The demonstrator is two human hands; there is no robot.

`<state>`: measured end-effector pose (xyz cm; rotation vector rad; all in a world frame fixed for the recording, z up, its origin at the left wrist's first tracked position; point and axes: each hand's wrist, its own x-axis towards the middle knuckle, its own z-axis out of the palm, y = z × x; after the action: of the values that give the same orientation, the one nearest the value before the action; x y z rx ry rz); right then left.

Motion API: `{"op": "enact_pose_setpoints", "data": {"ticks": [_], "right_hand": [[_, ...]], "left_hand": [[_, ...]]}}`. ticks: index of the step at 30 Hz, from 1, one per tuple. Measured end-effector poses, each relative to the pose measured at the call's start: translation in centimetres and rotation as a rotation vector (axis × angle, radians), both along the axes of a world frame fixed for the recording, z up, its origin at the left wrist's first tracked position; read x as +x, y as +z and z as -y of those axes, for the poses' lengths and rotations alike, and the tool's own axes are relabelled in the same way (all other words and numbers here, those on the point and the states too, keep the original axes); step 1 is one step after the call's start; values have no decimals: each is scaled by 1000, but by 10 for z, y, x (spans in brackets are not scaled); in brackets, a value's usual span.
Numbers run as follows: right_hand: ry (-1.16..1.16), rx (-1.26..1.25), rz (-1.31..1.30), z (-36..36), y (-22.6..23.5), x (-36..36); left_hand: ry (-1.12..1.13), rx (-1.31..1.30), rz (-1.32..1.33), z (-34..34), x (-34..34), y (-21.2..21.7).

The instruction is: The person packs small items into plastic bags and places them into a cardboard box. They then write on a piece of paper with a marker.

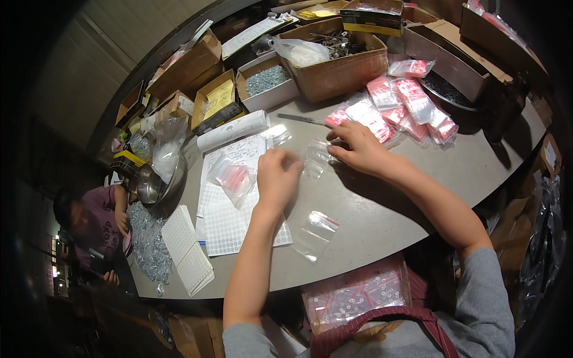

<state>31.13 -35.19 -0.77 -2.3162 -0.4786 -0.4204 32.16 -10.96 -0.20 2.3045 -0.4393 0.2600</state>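
Note:
My left hand (278,181) is curled above the right edge of the papers, its fingertips slightly blurred and whatever they may hold hidden. My right hand (360,150) is over the table to its right, fingers bent and apart, beside a small clear plastic bag (316,158) between the hands. Its fingertips are close to the bag's edge; whether they touch it I cannot tell. Nearer me, a clear zip bag (316,236) with a red strip lies flat. A bag of pinkish-red content (231,181) rests on a sheet of round stickers (227,230).
Packs of red-striped bags (412,104) are heaped at the right. Along the back stand a cardboard box of metal parts (340,59) and a white box of screws (267,80). Loose hardware (149,244) is spread at the left, near another person (98,221).

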Motion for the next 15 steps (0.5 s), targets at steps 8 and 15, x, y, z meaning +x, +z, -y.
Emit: {"op": "enact_pose_setpoints", "data": {"ticks": [8, 15], "right_hand": [[279, 217, 125, -18, 15, -10], [-154, -35, 232, -11, -13, 1]], "left_hand": [[-80, -589, -251, 17, -15, 12], [89, -493, -192, 14, -7, 17]]}}
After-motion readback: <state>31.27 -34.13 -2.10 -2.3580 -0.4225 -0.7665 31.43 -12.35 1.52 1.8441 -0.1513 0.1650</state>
